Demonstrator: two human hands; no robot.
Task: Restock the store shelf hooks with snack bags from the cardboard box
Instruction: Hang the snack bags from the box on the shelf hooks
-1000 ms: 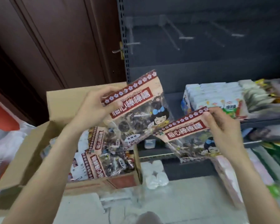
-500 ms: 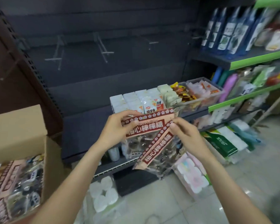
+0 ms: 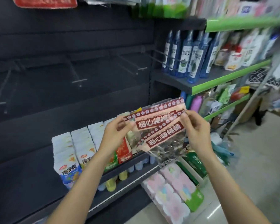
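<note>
Hands hold two snack bags by their tops: left hand (image 3: 116,135) pinches back bag (image 3: 155,116), right hand (image 3: 196,128) pinches front bag (image 3: 164,139), below bare hooks (image 3: 78,80).

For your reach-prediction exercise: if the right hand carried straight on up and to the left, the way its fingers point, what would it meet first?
Probably the right hand would meet the empty shelf hooks on the dark back panel; nothing shows between them, though depth is unclear.
</note>
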